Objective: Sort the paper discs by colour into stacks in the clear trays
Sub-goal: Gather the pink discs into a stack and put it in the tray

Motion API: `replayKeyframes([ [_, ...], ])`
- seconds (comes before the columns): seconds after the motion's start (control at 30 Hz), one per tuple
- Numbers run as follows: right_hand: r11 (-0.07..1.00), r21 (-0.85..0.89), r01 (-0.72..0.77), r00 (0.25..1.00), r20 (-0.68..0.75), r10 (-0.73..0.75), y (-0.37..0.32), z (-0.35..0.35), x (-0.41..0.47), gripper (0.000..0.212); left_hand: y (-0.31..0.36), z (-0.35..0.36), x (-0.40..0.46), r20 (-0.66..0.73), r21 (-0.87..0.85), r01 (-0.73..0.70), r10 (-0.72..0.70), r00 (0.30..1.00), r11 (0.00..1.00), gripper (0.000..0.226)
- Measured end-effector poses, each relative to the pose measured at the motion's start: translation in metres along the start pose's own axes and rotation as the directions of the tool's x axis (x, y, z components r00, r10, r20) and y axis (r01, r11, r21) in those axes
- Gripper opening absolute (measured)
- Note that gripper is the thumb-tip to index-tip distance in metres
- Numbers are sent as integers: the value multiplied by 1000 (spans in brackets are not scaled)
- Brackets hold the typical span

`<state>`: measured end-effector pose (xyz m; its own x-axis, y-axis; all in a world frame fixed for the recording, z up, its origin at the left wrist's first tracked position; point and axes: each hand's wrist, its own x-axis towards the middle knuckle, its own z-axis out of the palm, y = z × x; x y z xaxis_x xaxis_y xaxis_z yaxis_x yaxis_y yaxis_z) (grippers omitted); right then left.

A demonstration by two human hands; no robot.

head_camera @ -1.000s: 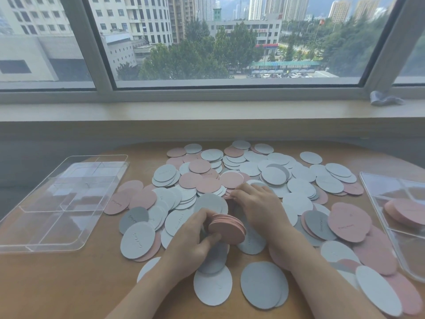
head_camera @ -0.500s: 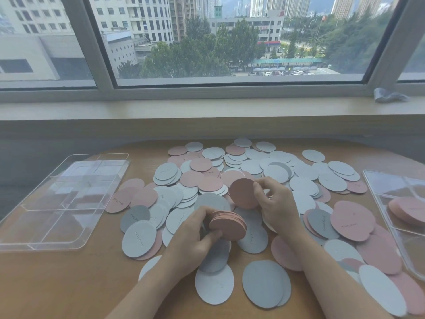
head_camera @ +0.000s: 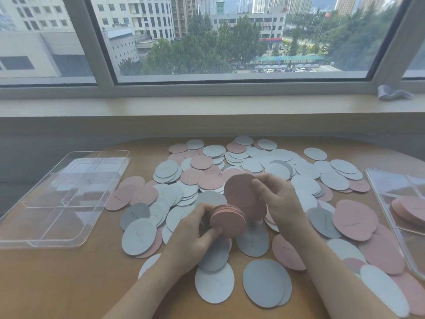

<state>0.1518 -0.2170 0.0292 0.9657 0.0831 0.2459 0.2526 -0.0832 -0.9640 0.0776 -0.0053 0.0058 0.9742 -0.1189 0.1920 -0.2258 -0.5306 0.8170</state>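
Pink, pale grey and dark grey paper discs [head_camera: 264, 162] lie scattered and overlapping across the round wooden table [head_camera: 57, 284]. My left hand [head_camera: 193, 240] grips a stack of pink discs [head_camera: 227, 221] above the table. My right hand [head_camera: 279, 201] pinches a single pink disc [head_camera: 241, 192], held on edge just above and behind that stack. A clear divided tray [head_camera: 57, 199] stands at the left with nothing in it. A second clear tray [head_camera: 386, 183] at the right edge holds a pile of pink discs [head_camera: 411, 209].
A window sill [head_camera: 207, 107] runs behind the table, with a crumpled grey scrap [head_camera: 391, 93] on it at the right. Bare wood shows between the left tray and the discs, and along the table's near left edge.
My right hand picked a pink disc off the pile behind the stack, lifted it and brought it toward the stack in my left hand. The left hand kept its grip and barely moved.
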Motion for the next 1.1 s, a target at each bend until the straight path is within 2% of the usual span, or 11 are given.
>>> replayKeyframes([
  [0.1,999,-34,8,1000,24,-7,4,3,-1,5,-1,0,0,-1,-2,-7,7,1000,1000,26],
  [0.2,995,-87,41,999,31,-39,5,3,-3,9,-3,0,0,-2,-4,-16,16,1000,1000,29],
  [0.27,998,-39,53,997,58,-51,1,1,-4,13,-5,1,1,-10,-8,-16,16,1000,1000,36],
  [0.37,993,108,46,990,130,-60,-7,1,-8,17,-6,3,2,-32,-10,-16,15,999,1000,59],
  [0.47,990,130,56,984,158,-77,-11,1,-10,22,-6,2,2,-39,-15,-50,50,998,999,67],
  [0.53,995,54,84,975,200,-94,-13,0,-10,29,-6,2,2,-66,1,-85,85,994,996,55],
  [0.63,988,-107,107,957,281,-73,-11,1,-12,40,-8,3,3,-98,2,-61,61,993,998,43],
  [0.8,932,-325,157,918,397,-16,-3,7,-21,40,-6,3,2,-66,50,-111,114,991,993,55],
  [0.9,877,-432,209,900,437,1,1,7,-29,55,-8,5,3,-66,101,-143,150,986,985,57],
  [1.0,853,-474,219,886,463,30,9,11,-34,74,-8,7,2,-18,134,-210,215,977,968,60],
  [1.1,898,-414,148,918,395,31,8,11,-33,88,-4,5,1,-6,110,-218,220,975,970,56],
])
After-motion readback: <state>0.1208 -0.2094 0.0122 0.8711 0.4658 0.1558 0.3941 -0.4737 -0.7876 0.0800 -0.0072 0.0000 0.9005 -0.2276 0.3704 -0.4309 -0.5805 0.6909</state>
